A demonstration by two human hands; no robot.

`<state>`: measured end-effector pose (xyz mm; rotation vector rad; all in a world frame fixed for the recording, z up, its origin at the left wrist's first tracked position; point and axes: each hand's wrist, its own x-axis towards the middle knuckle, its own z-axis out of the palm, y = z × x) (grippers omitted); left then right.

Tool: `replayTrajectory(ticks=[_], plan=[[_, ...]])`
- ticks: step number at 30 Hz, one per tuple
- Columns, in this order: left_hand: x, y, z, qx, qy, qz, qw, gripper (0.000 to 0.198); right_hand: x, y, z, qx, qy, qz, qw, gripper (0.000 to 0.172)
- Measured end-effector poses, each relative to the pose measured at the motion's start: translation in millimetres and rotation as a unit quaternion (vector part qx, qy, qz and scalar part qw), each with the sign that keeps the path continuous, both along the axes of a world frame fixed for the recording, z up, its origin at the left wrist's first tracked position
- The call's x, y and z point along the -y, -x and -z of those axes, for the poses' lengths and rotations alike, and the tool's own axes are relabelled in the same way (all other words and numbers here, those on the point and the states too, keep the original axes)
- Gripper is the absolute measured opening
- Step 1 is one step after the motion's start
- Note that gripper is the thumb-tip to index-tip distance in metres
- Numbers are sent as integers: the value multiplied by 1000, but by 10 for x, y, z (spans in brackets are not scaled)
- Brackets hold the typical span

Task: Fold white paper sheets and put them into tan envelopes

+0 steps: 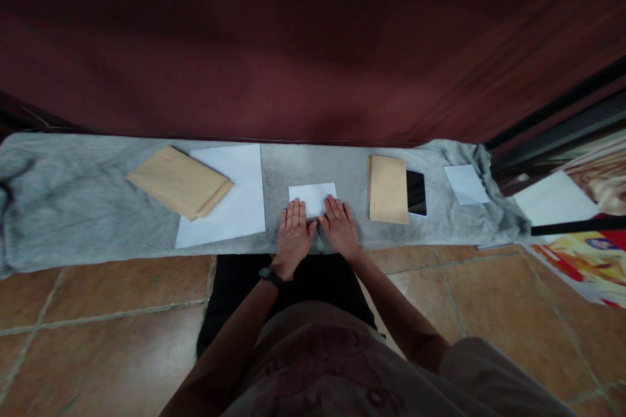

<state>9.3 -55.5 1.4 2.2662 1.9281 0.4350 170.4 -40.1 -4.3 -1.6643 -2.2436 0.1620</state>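
Note:
A small white sheet of paper (312,194), perhaps folded, lies flat on the grey cloth in front of me. My left hand (295,232) rests flat on its near left part, fingers stretched forward. On the near right part lies my right hand (339,226), also flat with fingers extended. The thumbs point toward each other near the paper's front edge. Both palms face down, and the fingers cover the sheet's near corners. Neither hand grips anything.
Brown envelopes (178,180) lie on large white paper (244,195) at left. To the right, more brown envelopes (390,189) partly cover a dark phone (417,193). Farther right is another white sheet (467,185). Grey cloth (73,202) covers the narrow surface, with a dark red panel (293,91) behind.

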Motion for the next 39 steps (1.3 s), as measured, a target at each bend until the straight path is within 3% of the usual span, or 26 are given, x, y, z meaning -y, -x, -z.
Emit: replayTrajectory(ticks=[16, 24, 30, 39], plan=[[12, 119, 22, 18, -32, -31, 999, 64, 19, -96, 12, -4, -3, 35, 999, 56], [-61, -71, -57, 7, -13, 46, 999, 57, -54, 17, -71, -22, 19, -35, 999, 51], [-123, -125, -36, -2, 8, 62, 998, 57, -113, 86, -75, -2, 38, -51, 998, 50], [-154, -86, -7, -10, 0, 23, 1000, 60, -122, 95, -47, 3, 33, -11, 999, 53]])
